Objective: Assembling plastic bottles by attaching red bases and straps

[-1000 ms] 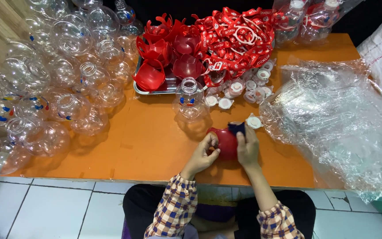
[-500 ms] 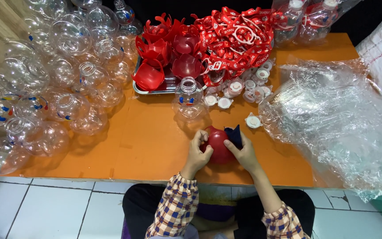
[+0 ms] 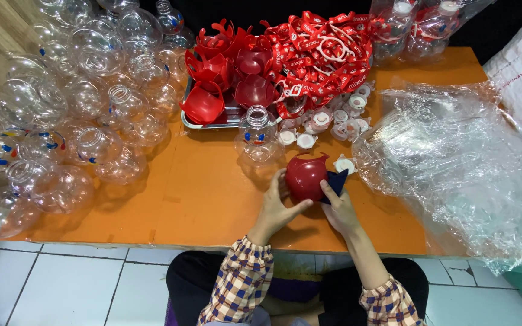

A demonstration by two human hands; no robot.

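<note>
— What do your hands hold?
— My left hand (image 3: 276, 208) grips the red cup (image 3: 307, 176) over the orange worktop (image 3: 200, 193). My right hand (image 3: 338, 208) pinches a dark blue cloth (image 3: 336, 181) against it.

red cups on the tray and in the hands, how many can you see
About 6: one red cup held between the left hand and right hand, roughly five heaped on the metal tray. Overlap and the red straps may hide more.
</note>
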